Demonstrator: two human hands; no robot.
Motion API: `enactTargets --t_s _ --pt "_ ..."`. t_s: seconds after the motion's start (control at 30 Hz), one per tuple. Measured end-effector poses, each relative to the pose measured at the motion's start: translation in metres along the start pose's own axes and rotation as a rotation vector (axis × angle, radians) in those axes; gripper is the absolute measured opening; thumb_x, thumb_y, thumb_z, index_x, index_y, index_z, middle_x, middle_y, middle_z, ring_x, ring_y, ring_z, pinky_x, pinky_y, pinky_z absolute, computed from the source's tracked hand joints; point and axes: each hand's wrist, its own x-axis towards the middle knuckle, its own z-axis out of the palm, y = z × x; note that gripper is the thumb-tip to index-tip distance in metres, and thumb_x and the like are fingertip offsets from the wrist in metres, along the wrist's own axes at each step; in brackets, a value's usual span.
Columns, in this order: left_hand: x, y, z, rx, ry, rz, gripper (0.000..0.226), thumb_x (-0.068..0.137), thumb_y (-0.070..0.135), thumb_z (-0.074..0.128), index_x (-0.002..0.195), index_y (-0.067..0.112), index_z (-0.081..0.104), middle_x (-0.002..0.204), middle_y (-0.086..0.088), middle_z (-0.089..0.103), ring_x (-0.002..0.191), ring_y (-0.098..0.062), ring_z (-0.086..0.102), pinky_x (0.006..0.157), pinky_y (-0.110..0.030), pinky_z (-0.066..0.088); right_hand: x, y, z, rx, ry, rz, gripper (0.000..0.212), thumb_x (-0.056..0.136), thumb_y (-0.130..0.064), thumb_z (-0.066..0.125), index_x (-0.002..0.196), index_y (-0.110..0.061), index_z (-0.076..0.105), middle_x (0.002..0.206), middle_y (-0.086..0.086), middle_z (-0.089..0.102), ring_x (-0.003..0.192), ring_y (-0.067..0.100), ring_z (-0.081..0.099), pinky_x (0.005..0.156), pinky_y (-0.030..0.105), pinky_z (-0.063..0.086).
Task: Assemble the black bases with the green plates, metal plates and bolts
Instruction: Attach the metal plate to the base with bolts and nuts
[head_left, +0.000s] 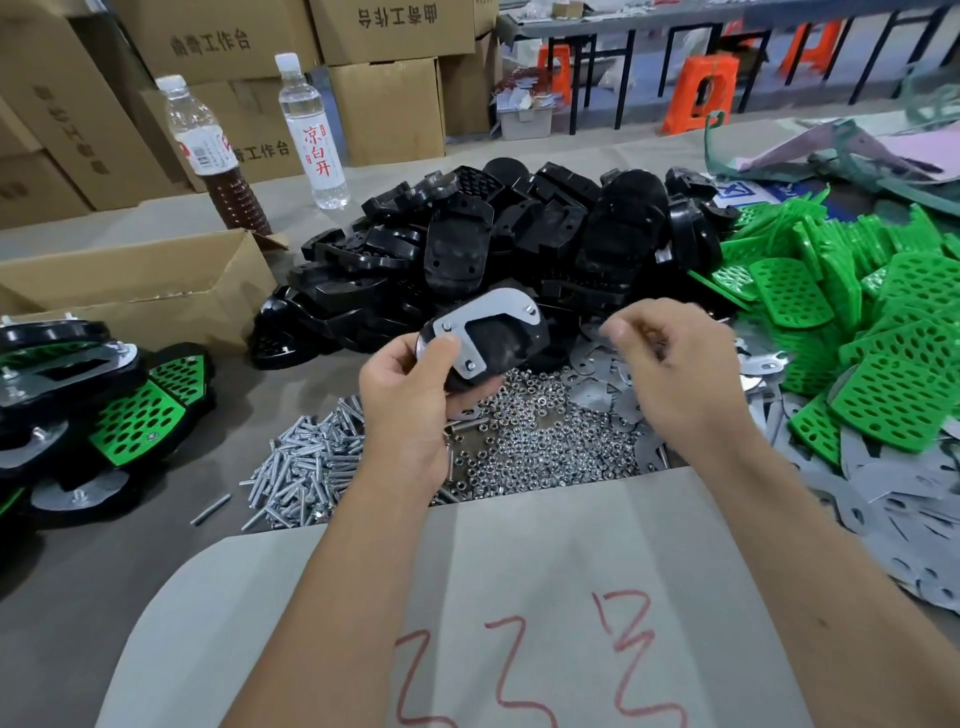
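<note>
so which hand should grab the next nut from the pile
Right. The left hand grips the base with the metal plate on it, so it is busy. The right hand hovers just above the nuts; whether its pinched fingers already hold something is unclear.

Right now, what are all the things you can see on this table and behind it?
Black bases: big pile, table middle.
Green plates: heap, right.
Metal plates: grey, scattered right.
Nuts: silver pile, centre.
Bolts: silver pile, left of nuts.
Finished assemblies: stack, black-green, far left.
Open carton: one, brown, left.
Bottles: two, clear, behind.
Cardboard boxes: brown, behind.
Stools: orange, background.
Left hand: holds base with metal plate.
Right hand: fingers pinched, contents unclear.
</note>
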Motion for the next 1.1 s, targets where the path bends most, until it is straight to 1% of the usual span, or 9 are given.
enactTargets --t_s 0.1,0.2,0.3,0.43,0.53,0.63,0.77,0.9,1.1 --pt "-0.002 -0.004 0.005 0.004 0.037 0.021 0.012 0.097 -0.002 0.061 0.085 -0.003 0.065 0.081 -0.010 0.074 0.079 -0.024 0.076 0.062 -0.037 0.064 -0.003 -0.004 0.006 -0.324 -0.182 -0.051 0.028 0.089 -0.045 0.078 0.104 -0.022 0.078 0.100 -0.005 0.058 0.109 0.024 0.041 0.094 0.033 0.039" --pt "-0.006 -0.009 0.011 0.023 0.035 0.030 0.007 0.095 -0.002 0.063 0.089 -0.006 0.064 0.081 -0.010 0.074 0.079 -0.024 0.076 0.063 -0.038 0.064 -0.005 -0.006 0.009 -0.487 -0.285 0.086 0.048 0.082 -0.068 0.073 0.107 -0.027 0.072 0.108 -0.006 0.045 0.118 0.026 0.034 0.101 0.041 0.038" --pt "-0.008 -0.013 0.014 0.032 0.026 0.028 0.006 0.095 -0.002 0.063 0.090 -0.007 0.064 0.081 -0.011 0.073 0.078 -0.025 0.076 0.065 -0.040 0.064 -0.002 -0.008 0.009 -0.473 -0.274 0.137 0.040 0.081 -0.066 0.076 0.088 -0.028 0.070 0.104 -0.006 0.048 0.112 0.023 0.033 0.097 0.042 0.035" --pt "-0.007 -0.014 0.012 0.010 0.044 0.027 0.007 0.094 -0.003 0.063 0.087 -0.004 0.063 0.078 -0.006 0.074 0.079 -0.023 0.077 0.064 -0.039 0.064 -0.003 -0.011 0.011 -0.449 -0.274 0.138 0.032 0.087 -0.058 0.075 0.087 -0.027 0.069 0.094 -0.009 0.056 0.108 0.022 0.041 0.089 0.039 0.029" --pt "-0.005 -0.015 0.012 -0.005 0.069 0.019 0.006 0.095 -0.001 0.062 0.090 -0.004 0.063 0.081 -0.008 0.075 0.082 -0.022 0.077 0.067 -0.040 0.065 -0.005 -0.010 0.009 -0.191 -0.143 0.111 0.027 0.089 -0.042 0.080 0.082 -0.021 0.063 0.071 -0.009 0.062 0.081 0.018 0.059 0.080 0.033 0.045" --pt "-0.005 -0.016 0.013 -0.006 0.098 0.014 0.006 0.094 -0.001 0.062 0.088 -0.003 0.062 0.084 -0.010 0.072 0.081 -0.020 0.075 0.070 -0.042 0.065 -0.005 -0.012 0.008 0.165 -0.007 0.147 0.018 0.091 -0.025 0.082 0.084 -0.021 0.066 0.064 0.000 0.065 0.054 0.009 0.054 0.054 0.015 0.042" --pt "-0.004 -0.017 0.012 0.001 0.109 0.002 0.006 0.094 0.000 0.062 0.093 -0.006 0.063 0.089 -0.015 0.072 0.083 -0.022 0.074 0.071 -0.042 0.066 -0.004 -0.015 0.006 0.572 0.030 0.240 0.006 0.098 -0.020 0.073 0.095 -0.024 0.076 0.068 -0.006 0.071 0.051 0.001 0.053 0.049 0.014 0.041" --pt "-0.004 -0.018 0.013 0.032 0.103 0.004 0.013 0.096 0.001 0.063 0.100 -0.011 0.063 0.091 -0.018 0.070 0.083 -0.021 0.074 0.072 -0.041 0.066 -0.005 -0.015 0.009 0.703 -0.016 0.319 0.010 0.100 -0.014 0.069 0.104 -0.018 0.077 0.070 0.004 0.069 0.054 0.011 0.056 0.044 0.020 0.040" --pt "-0.005 -0.018 0.012 0.034 0.076 -0.026 0.011 0.097 0.003 0.064 0.099 -0.008 0.063 0.098 -0.019 0.073 0.088 -0.024 0.077 0.072 -0.040 0.066 -0.004 -0.020 0.005 0.964 -0.076 0.363 0.016 0.100 -0.022 0.067 0.086 -0.018 0.073 0.071 0.005 0.065 0.059 0.014 0.054 0.051 0.020 0.043"
